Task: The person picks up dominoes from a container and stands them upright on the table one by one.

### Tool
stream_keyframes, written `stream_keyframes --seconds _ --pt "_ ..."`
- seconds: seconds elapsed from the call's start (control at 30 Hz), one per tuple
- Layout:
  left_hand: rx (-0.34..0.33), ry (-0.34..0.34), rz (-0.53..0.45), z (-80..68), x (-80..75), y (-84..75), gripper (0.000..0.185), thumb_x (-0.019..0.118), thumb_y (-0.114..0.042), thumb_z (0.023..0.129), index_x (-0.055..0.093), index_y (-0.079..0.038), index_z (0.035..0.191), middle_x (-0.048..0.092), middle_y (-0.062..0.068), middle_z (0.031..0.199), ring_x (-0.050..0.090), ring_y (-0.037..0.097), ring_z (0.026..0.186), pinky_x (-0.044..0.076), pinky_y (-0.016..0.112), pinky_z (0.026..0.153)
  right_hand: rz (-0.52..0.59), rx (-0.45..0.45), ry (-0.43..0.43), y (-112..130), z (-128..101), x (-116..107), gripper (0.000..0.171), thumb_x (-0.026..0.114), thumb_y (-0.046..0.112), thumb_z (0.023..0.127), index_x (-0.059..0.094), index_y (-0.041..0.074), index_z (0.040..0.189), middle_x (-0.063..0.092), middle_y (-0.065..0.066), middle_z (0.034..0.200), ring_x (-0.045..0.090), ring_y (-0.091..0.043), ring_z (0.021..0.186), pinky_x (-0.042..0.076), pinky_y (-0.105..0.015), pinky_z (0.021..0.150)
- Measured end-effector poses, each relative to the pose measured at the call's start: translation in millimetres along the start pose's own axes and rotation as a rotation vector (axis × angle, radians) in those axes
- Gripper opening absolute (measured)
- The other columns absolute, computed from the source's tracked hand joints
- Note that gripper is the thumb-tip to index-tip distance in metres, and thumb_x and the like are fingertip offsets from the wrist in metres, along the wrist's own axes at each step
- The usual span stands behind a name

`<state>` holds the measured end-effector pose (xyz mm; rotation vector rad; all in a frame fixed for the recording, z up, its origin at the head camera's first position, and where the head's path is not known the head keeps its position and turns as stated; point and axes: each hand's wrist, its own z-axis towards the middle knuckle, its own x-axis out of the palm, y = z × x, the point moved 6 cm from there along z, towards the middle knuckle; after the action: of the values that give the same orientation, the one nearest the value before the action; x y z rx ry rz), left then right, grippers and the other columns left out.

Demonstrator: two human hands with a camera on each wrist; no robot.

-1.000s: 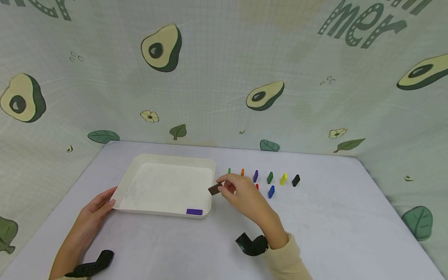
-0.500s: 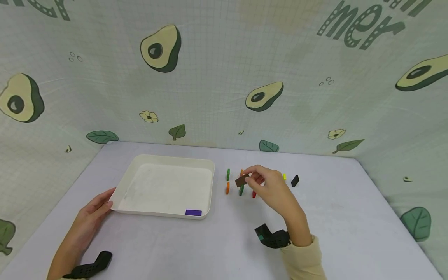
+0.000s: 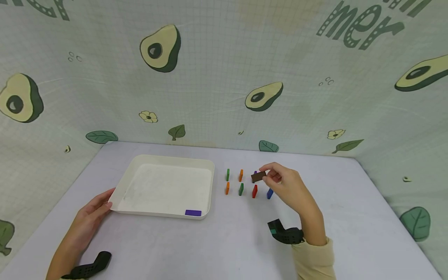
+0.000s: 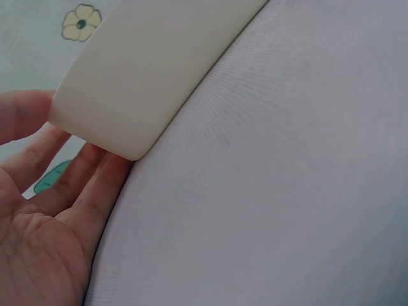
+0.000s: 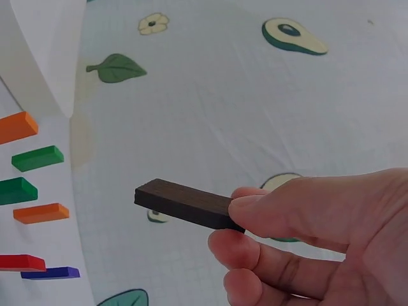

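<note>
right hand (image 3: 287, 186) pinches brown block (image 3: 258, 177) | left hand (image 3: 91, 212) touches tray (image 3: 164, 212)

1. The tray (image 3: 164, 160) sits on the surface (image 3: 217, 245), to the left.
2. One flat block (image 3: 193, 212) lies in the tray, at its front edge.
3. The standing blocks (image 3: 240, 182) are in two rows, just right of the tray.
4. The left hand (image 3: 91, 216) touches the tray's front left corner.
5. The right hand (image 3: 292, 188) holds a block (image 3: 258, 177) above the rows.
</note>
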<state>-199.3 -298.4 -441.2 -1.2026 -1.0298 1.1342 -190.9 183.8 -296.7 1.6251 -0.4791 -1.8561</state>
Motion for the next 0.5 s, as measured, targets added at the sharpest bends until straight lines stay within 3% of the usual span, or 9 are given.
stream_keyframes --seconds 0.5 --pt "-0.002 -0.001 -0.029 0.4 0.3 -0.1 0.044 0.046 -0.008 0.097 0.039 -0.008 0.14 0.05 -0.021 0.125 0.051 -0.011 0.108 0.04 0.003 0.085 -0.064 0.027 -0.006 -15.5 -5.3 -17.8 0.022 0.058 0.006 0.089 0.061 0.009 0.11 0.058 -0.004 0.084 0.052 -0.017 0.077 0.045 -0.027 0.064"
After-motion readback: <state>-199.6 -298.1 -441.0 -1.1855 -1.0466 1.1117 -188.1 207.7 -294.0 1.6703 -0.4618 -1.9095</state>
